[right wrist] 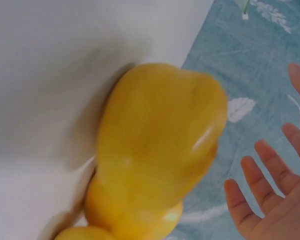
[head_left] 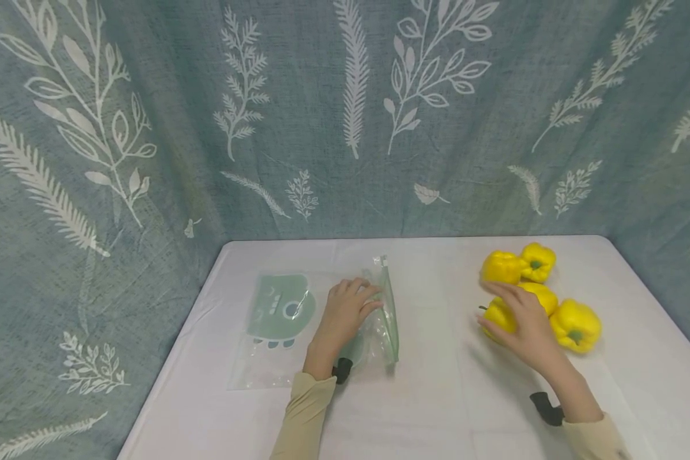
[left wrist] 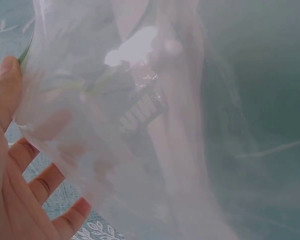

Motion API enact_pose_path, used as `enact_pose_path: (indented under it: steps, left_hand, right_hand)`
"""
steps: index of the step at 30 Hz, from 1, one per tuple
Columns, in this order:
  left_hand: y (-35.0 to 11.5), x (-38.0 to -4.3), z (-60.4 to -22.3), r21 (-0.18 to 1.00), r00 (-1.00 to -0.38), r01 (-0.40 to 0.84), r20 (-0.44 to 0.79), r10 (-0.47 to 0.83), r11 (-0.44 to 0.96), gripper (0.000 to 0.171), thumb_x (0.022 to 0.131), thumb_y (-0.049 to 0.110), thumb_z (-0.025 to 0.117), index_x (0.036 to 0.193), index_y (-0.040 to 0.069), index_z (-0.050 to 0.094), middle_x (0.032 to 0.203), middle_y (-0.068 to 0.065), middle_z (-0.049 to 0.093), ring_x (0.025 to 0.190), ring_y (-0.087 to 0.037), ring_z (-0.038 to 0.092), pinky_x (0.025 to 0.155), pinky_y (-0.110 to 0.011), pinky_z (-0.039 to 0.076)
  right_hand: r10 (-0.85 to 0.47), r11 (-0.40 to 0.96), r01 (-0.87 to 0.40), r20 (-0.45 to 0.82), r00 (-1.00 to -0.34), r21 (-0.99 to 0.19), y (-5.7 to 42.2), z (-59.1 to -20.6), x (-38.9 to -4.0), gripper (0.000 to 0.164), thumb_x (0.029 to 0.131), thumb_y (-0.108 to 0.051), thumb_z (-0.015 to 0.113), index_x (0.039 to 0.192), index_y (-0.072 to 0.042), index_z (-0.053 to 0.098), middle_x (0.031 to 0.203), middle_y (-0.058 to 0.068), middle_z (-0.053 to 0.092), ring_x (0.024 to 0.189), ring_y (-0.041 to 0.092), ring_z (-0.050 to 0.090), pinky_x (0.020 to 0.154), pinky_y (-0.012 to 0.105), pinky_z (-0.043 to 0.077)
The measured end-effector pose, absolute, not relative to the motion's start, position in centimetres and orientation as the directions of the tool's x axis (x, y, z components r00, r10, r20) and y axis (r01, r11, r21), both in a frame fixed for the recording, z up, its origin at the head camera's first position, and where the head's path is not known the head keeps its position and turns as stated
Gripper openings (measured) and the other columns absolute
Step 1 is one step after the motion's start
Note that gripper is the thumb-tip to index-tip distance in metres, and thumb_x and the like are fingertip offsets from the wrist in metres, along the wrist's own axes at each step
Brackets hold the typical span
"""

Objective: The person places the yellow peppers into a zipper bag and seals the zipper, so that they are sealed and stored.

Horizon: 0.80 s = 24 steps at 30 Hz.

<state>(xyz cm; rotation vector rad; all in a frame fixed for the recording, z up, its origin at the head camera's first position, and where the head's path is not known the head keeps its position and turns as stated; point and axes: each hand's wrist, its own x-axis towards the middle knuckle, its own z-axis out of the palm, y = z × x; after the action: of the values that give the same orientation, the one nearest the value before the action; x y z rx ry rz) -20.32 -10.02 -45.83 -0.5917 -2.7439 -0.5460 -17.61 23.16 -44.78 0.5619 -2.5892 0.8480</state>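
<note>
On the left lies a clear plastic zip bag (head_left: pixel 282 306) with a green print. My left hand (head_left: pixel 347 310) holds it near its green zip edge (head_left: pixel 390 313), which stands up off the table. In the left wrist view the thumb (left wrist: pixel 10 82) is at the bag's edge, and some fingers show through the film. Over on the right, my right hand (head_left: pixel 520 322) hovers above several yellow bell peppers (head_left: pixel 575 326), fingers spread and nothing held. The nearest pepper (head_left: pixel 497 314), with a dark stem, lies beneath that hand. In the right wrist view a large pepper (right wrist: pixel 160 135) is beside the outstretched fingers.
A white cloth covers the table (head_left: pixel 431 396). Behind it and along both sides hangs a blue-green curtain (head_left: pixel 310 128) with white leaf patterns. Two more peppers (head_left: pixel 501 267) sit touching at the back of the group.
</note>
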Motion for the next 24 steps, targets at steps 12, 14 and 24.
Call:
enact_pose_path:
  steps: [12,14,24]
  left_hand:
    - [-10.0,-20.3,-45.8,0.314,-0.877,0.446,0.34,0.34,0.838,0.037,0.092,0.044,0.047,0.122,0.026,0.058,0.12,-0.002,0.054,0.11,-0.025,0.048,0.098,-0.049,0.036]
    - [-10.0,-20.3,-45.8,0.32,-0.877,0.448,0.34,0.34,0.835,0.036,0.092,0.043,0.048,0.122,0.026,0.058,0.12,-0.002,0.054,0.109,-0.025,0.048,0.097,-0.049,0.036]
    - [-10.0,-20.3,-45.8,0.33,-0.88,0.448,0.326,0.345,0.831,0.038,0.092,0.043,0.047,0.123,0.024,0.058,0.12,-0.003,0.054,0.111,-0.025,0.048,0.099,-0.05,0.035]
  right_hand:
    - [-0.211,0.762,-0.4,0.389,-0.897,-0.51,26.0,-45.6,-16.4,0.064,0.076,-0.02,0.076,0.132,-0.007,0.047,0.129,0.022,0.043,0.116,0.043,0.038,0.09,0.062,0.033]
    - [-0.211,0.761,-0.403,0.393,-0.895,-0.509,26.4,-45.8,-16.3,0.064,0.075,-0.019,0.077,0.131,-0.006,0.048,0.128,0.023,0.043,0.116,0.043,0.038,0.09,0.062,0.033]
    - [-0.21,0.788,-0.363,0.337,-0.918,-0.498,27.3,-46.8,-15.8,0.069,0.075,-0.021,0.078,0.134,-0.007,0.045,0.124,0.023,0.045,0.111,0.043,0.042,0.086,0.062,0.036]
